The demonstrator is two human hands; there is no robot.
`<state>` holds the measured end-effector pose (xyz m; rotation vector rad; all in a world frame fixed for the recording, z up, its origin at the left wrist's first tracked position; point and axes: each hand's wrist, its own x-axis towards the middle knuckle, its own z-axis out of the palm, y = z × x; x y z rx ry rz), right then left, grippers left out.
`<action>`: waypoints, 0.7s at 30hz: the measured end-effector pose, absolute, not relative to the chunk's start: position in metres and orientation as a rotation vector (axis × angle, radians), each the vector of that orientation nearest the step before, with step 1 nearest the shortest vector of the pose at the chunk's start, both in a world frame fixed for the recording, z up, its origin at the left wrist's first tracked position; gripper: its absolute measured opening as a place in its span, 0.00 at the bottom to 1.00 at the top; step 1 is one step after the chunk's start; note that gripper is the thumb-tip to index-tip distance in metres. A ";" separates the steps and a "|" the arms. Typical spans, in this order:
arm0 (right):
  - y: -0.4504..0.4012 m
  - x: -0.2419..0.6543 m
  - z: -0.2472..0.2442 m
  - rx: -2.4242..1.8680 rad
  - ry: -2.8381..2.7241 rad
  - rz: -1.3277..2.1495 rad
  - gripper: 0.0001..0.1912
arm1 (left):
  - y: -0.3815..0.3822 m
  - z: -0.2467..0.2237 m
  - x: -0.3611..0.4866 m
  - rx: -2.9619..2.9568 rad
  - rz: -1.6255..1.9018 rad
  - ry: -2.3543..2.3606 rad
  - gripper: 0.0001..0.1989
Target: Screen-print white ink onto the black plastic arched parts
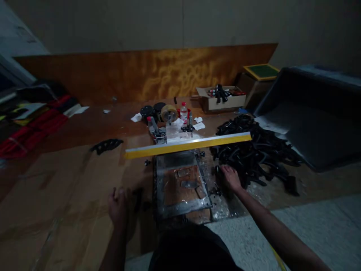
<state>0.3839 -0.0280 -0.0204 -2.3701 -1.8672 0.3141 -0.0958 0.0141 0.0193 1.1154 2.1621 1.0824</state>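
a: what's the right hand (pixel 230 178) on?

b: from where i sit, its fingers (pixel 225 171) curl down at a small dark part (pixel 217 170) by the near edge of the black pile. they're touching or almost touching it, but i can't tell whether they're clenched on it.

a: and the pile?

b: the black curved parts (pixel 254 158) heap up just ahead of that hand and off to its right. the heap runs long, from the end of the yellow bar (pixel 188 145) toward the black tray (pixel 310 113). the right hand is much nearer to it than the left.

a: left hand (pixel 117 205)?

b: blurred, over the brown cardboard (pixel 56 203). its fingers look loose and released, with nothing in them that i can see.

a: what's between things?

b: the metal frame (pixel 183 210) with its plastic sheet sits between the hands. the bar lies beyond it, nearly side to side, rising to the right. farther off are a tape roll (pixel 169 113), a water bottle (pixel 184 113) and a cardboard box (pixel 220 101).
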 end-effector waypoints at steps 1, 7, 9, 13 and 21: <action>-0.026 0.375 -0.020 -2.257 -1.870 0.398 0.17 | 0.015 0.026 -0.081 1.074 1.125 2.129 0.35; -0.001 0.291 0.007 -1.474 -2.104 0.757 0.15 | 0.025 0.071 -0.011 1.075 1.516 1.726 0.26; 0.009 0.266 0.014 -1.404 -2.243 0.712 0.16 | 0.034 0.092 0.003 1.075 1.646 1.573 0.27; 0.023 0.244 0.015 -1.487 -2.566 0.424 0.19 | 0.062 0.140 0.023 1.125 1.731 1.395 0.16; 0.020 0.247 0.016 -1.515 -2.558 0.212 0.19 | 0.074 0.167 0.033 1.238 1.525 1.332 0.18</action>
